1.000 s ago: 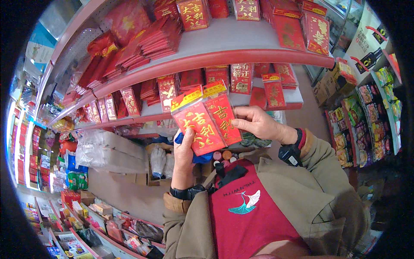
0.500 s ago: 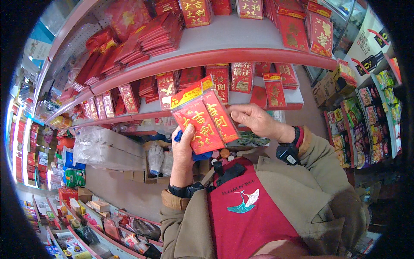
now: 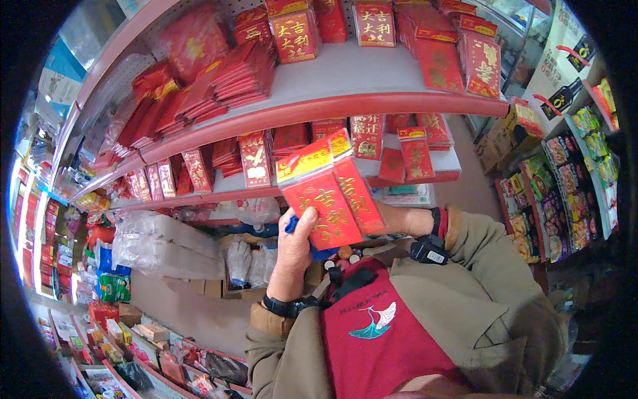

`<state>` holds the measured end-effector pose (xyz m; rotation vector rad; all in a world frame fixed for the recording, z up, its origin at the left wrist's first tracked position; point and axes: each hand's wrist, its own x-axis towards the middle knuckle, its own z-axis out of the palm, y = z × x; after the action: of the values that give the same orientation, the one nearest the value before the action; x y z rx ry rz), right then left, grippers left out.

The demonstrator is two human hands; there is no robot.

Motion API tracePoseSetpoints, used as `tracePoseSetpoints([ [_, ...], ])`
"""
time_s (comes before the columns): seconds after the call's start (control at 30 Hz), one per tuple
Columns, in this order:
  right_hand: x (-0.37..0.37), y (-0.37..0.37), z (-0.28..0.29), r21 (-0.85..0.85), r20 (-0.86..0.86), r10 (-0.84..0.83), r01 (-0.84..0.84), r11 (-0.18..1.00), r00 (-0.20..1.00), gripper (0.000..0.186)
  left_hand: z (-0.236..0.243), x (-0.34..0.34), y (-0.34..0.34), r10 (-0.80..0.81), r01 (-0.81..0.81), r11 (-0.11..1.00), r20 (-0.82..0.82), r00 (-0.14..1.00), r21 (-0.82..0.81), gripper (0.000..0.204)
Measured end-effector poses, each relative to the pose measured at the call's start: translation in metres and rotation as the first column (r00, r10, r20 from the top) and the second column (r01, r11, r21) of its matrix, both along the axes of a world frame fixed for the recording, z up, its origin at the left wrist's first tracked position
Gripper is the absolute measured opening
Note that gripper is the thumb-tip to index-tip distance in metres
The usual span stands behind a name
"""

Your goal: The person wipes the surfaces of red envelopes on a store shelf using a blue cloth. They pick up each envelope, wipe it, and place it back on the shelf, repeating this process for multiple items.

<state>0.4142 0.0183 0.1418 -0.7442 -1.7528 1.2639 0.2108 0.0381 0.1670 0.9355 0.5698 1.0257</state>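
Observation:
My left hand [image 3: 296,246] is closed on a pair of red envelope packets [image 3: 325,199], its thumb pressed on the front one. Both have gold characters on the front and a yellow-and-red header strip along the top, and they overlap, the rear one showing at the right. Something blue shows beside the left fingers. My right hand [image 3: 393,218] reaches behind the packets; its fingers are hidden there, so their grip does not show. Ahead, a lower shelf [image 3: 246,193] carries more red envelopes, close beyond the held packets.
The upper shelf [image 3: 332,106] bears stacks of red envelopes [image 3: 239,73]. Below left lies a large plastic-wrapped bundle [image 3: 166,239], next to a box with white gloves [image 3: 239,263]. Snack racks [image 3: 558,193] stand at the right. Goods bins [image 3: 153,359] fill the lower left.
My right hand has moved from the packets' right edge to behind them, its fingers now out of sight. The packets and left hand have shifted slightly right and down.

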Motion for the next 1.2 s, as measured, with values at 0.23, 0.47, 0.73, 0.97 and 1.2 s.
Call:
tracePoseSetpoints([
  [0.23, 0.011, -0.006, -0.009, -0.154, -0.116, -0.092, 0.073, 0.985, 0.989, 0.048, -0.006, -0.011, 0.002, 0.042, -0.045, 0.999, 0.108, 0.993, 0.027, 0.028],
  [0.47, 0.047, -0.014, 0.020, -0.124, 0.091, -0.526, 0.533, 0.837, 0.846, 0.028, -0.015, -0.031, 0.015, 0.150, -0.132, 0.988, 0.315, 0.937, -0.079, 0.026],
  [0.73, 0.028, -0.035, 0.062, 0.066, -0.108, -0.416, 0.424, 0.903, 0.903, 0.023, -0.025, -0.019, 0.016, 0.091, -0.096, 0.994, 0.087, 0.992, 0.047, 0.025],
  [0.97, -0.003, -0.026, 0.055, 0.796, 0.350, -0.555, 0.072, 0.601, 0.754, 0.038, -0.025, 0.001, 0.005, -0.044, 0.094, 0.941, -0.157, 0.987, 0.326, 0.033],
  [1.2, 0.012, -0.011, 0.059, 0.734, 0.293, -0.684, 0.301, 0.609, 0.668, 0.032, -0.022, 0.000, 0.003, -0.018, 0.075, 0.976, -0.267, 0.963, 0.204, 0.027],
])
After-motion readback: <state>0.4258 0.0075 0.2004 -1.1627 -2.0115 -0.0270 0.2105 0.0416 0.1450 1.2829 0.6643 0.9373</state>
